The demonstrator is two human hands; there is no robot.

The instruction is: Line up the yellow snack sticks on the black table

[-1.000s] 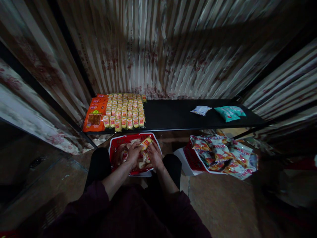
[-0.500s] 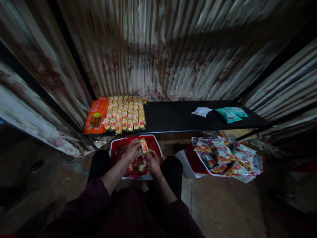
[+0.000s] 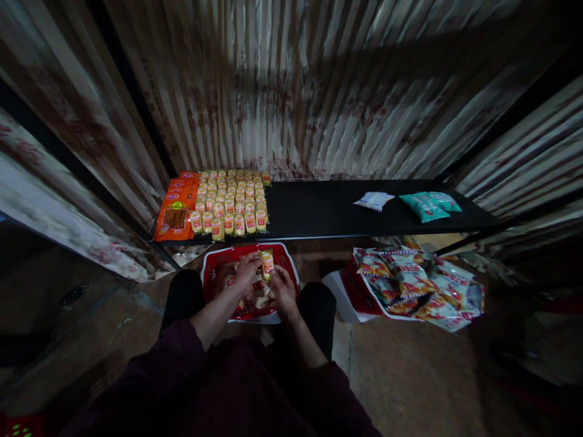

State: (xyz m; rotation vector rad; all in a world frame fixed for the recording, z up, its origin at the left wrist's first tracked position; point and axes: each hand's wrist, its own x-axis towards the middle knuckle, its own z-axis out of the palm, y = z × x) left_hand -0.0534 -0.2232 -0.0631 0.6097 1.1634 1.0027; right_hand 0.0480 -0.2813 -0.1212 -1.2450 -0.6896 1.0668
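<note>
Both my hands are over a red basket (image 3: 217, 258) that stands on the floor between my knees and holds several small yellow snack packets. My left hand (image 3: 246, 272) is closed on one yellow packet (image 3: 266, 264), held upright above the basket. My right hand (image 3: 283, 287) is just right of it, fingers curled and touching the packets; what it grips is hidden. Ahead, on the left end of a low black shelf (image 3: 319, 212), stand several rows of the same yellow packets (image 3: 232, 203), beside a stack of orange packets (image 3: 175, 209).
A white packet (image 3: 374, 200) and two teal packets (image 3: 430, 205) lie on the shelf's right part. A second red basket heaped with larger snack bags (image 3: 414, 282) sits on the floor to the right. Corrugated metal walls close in behind and on both sides.
My left hand has turned the yellow packet from tilted to upright and shifted it slightly. My right hand has stayed in the basket close beside it.
</note>
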